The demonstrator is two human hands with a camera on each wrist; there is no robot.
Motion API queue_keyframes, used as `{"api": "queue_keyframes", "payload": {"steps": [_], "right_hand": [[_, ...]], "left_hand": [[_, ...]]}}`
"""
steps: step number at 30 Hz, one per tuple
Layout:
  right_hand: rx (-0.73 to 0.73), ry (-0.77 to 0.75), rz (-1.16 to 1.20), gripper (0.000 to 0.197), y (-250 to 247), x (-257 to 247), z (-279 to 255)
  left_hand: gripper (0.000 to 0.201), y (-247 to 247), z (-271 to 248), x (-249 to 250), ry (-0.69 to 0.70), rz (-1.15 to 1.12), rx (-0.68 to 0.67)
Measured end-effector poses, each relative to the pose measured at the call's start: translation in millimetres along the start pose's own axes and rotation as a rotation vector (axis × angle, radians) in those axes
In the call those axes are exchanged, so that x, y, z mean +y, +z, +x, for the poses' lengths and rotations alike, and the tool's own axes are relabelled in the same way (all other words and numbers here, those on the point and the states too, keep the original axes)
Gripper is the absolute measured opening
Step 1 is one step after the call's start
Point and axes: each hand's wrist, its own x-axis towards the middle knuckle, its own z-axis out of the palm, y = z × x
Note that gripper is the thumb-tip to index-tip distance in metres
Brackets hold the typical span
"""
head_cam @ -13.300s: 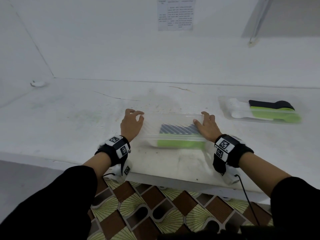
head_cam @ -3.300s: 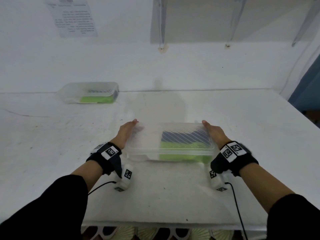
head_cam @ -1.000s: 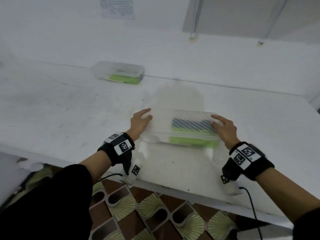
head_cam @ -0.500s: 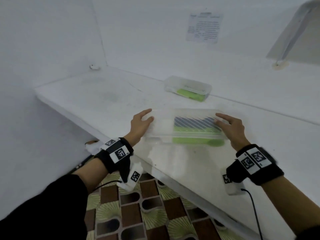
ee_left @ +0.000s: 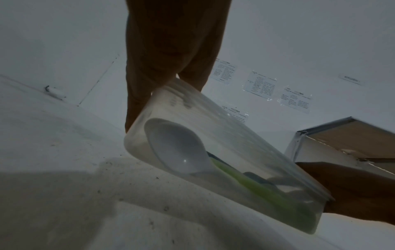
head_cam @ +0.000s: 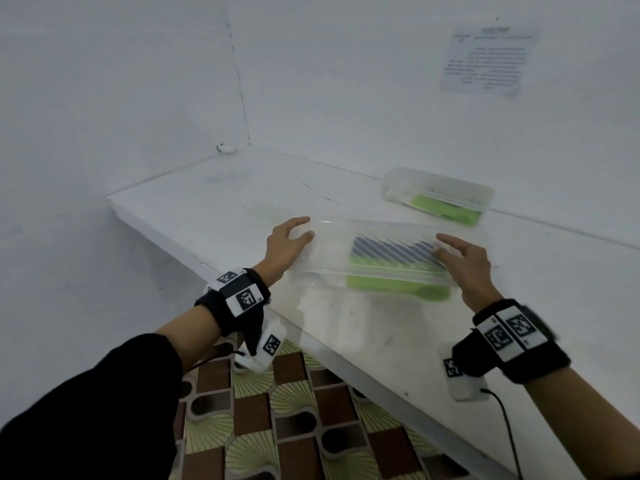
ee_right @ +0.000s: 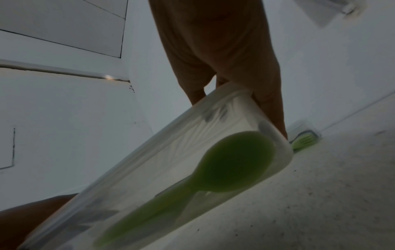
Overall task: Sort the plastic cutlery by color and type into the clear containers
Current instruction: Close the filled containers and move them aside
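Observation:
Both hands hold one clear lidded container [head_cam: 329,251] a little above the white table [head_cam: 221,202]. My left hand [head_cam: 287,240] grips its left end, thumb on the lid. My right hand [head_cam: 464,261] grips the right end, fingers spread over the lid. Inside lie a green spoon [head_cam: 398,289], dark cutlery [head_cam: 391,251] under the ribbed lid, and a white spoon [ee_left: 177,148]. In the right wrist view the green spoon [ee_right: 235,160] fills the tilted container [ee_right: 192,135]. A second closed container [head_cam: 436,192] with green cutlery stands behind, near the wall.
The table's left end [head_cam: 145,223] and front edge [head_cam: 346,362] are close to my hands, with a patterned floor [head_cam: 294,427] below. Walls meet at the far corner, where a small white object [head_cam: 225,148] lies. A printed sheet [head_cam: 488,57] hangs on the back wall.
Both hands have carried the container leftward along the table, and it now hangs in front of the second container near the table's left end. The hold on it is unchanged.

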Motion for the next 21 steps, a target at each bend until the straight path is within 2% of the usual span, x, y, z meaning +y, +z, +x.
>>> {"api": "queue_keyframes", "payload": {"steps": [14, 21], "right_hand": [[0.109, -0.006, -0.085, 0.04, 1.9, -3.8, 79.4], [0.212, 0.017, -0.069, 0.039, -7.4, -1.1, 100.8]], "left_hand": [[0.033, 52.6, 121.0, -7.0, 0.07, 0.004, -0.103], [0.039, 83.7, 170.4, 0.5, 0.106, -0.014, -0.236]]}}
